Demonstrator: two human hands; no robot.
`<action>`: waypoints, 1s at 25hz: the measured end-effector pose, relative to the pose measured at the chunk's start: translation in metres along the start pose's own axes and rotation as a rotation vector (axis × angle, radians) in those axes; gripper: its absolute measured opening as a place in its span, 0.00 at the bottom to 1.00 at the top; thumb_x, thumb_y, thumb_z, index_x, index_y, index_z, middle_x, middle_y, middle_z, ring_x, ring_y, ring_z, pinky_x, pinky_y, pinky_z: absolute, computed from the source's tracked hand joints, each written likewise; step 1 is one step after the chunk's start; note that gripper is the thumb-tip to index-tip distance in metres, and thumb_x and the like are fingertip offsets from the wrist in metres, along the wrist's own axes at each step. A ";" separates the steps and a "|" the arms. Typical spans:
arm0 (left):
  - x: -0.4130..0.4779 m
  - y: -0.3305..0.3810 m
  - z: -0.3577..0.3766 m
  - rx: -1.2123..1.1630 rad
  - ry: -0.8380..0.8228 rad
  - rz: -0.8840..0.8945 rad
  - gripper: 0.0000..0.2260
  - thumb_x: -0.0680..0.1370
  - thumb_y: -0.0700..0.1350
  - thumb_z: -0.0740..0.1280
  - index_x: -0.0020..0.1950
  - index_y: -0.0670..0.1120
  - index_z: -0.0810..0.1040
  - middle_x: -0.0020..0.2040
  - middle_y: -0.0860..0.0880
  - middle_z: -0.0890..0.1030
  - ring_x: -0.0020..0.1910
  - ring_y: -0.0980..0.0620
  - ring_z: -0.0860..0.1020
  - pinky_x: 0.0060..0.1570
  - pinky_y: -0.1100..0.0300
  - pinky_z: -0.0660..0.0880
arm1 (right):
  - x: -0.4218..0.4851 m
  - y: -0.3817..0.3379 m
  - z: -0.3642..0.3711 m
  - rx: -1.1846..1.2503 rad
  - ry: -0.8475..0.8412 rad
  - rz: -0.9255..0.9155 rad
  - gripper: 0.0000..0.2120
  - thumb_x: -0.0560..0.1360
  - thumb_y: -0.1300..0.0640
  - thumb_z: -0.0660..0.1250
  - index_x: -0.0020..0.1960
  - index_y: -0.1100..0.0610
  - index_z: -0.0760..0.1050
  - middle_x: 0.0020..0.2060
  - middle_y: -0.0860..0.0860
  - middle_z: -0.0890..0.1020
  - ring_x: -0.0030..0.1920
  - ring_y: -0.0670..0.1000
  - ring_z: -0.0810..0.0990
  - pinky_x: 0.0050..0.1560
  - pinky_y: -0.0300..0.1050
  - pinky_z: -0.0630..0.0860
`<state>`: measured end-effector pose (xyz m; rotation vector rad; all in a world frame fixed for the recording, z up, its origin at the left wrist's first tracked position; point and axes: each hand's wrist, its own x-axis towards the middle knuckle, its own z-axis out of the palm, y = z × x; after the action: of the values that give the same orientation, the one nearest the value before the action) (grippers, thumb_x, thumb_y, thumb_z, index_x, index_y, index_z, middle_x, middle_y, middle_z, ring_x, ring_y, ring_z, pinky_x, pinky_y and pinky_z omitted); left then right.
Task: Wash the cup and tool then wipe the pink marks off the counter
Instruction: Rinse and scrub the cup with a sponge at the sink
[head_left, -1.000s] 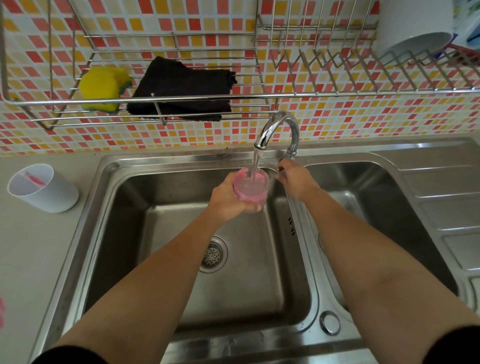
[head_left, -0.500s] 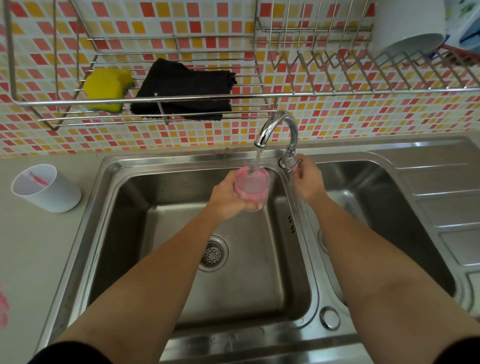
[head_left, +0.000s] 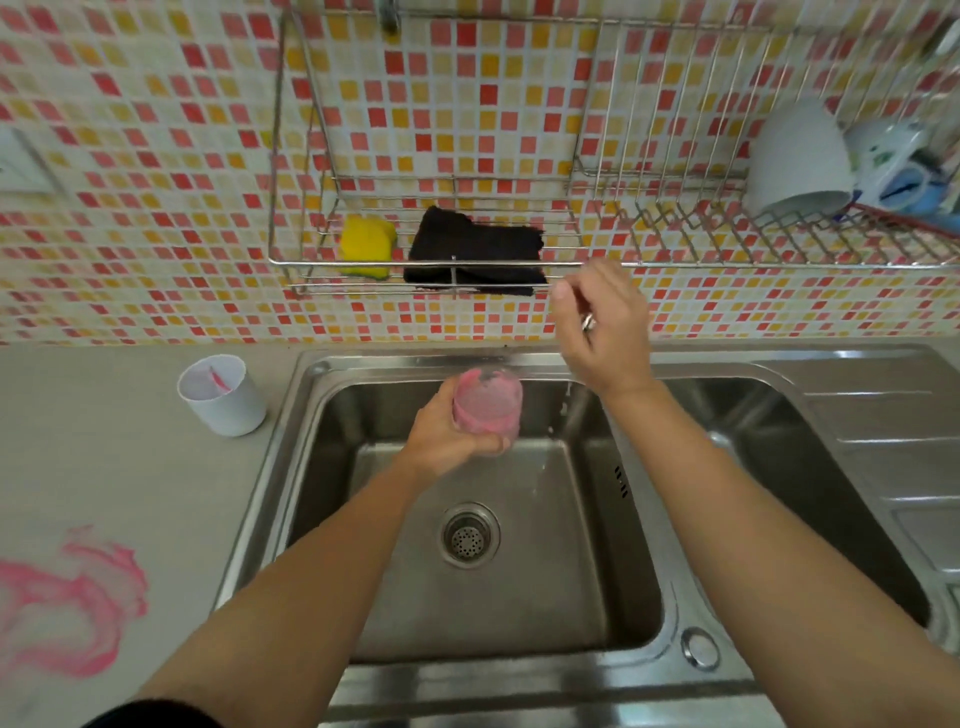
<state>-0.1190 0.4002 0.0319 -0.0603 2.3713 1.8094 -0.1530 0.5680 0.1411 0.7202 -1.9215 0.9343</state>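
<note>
the left hand (head_left: 449, 441) is gripping a pink-smeared cup (head_left: 487, 405) over the back edge of the left sink basin (head_left: 582, 587), while the right hand (head_left: 602, 322) is hanging loosely curled and empty in front of the wire rack (head_left: 431, 265), hiding the tap. a yellow sponge (head_left: 366, 247) and black cloth (head_left: 475, 252) are lying in the rack; a white cup (head_left: 223, 397) is standing on the counter (head_left: 114, 467) left of the sink, pink marks (head_left: 78, 608) spreading near its front left edge.
</note>
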 end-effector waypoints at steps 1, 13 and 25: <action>-0.005 0.001 -0.012 -0.001 0.014 0.003 0.37 0.60 0.40 0.80 0.62 0.59 0.67 0.55 0.60 0.73 0.57 0.56 0.73 0.55 0.61 0.72 | 0.023 -0.015 0.011 0.007 -0.027 -0.008 0.13 0.78 0.58 0.57 0.38 0.62 0.73 0.33 0.48 0.70 0.36 0.41 0.65 0.37 0.32 0.61; -0.045 0.009 -0.111 0.077 0.099 0.060 0.35 0.63 0.40 0.79 0.62 0.58 0.65 0.52 0.63 0.71 0.51 0.62 0.72 0.47 0.69 0.70 | 0.127 -0.035 0.137 -0.239 -1.193 0.184 0.26 0.72 0.40 0.67 0.67 0.45 0.69 0.68 0.49 0.71 0.66 0.54 0.70 0.66 0.53 0.68; -0.049 0.003 -0.123 -0.023 0.069 0.069 0.35 0.63 0.37 0.78 0.63 0.58 0.66 0.57 0.59 0.73 0.56 0.58 0.73 0.43 0.70 0.73 | 0.133 -0.049 0.140 -0.303 -0.971 0.183 0.21 0.76 0.63 0.55 0.69 0.58 0.67 0.65 0.59 0.69 0.64 0.59 0.68 0.63 0.49 0.67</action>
<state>-0.0831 0.2795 0.0737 -0.0456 2.4284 1.8949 -0.2396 0.4086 0.2249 0.9133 -2.9311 0.3640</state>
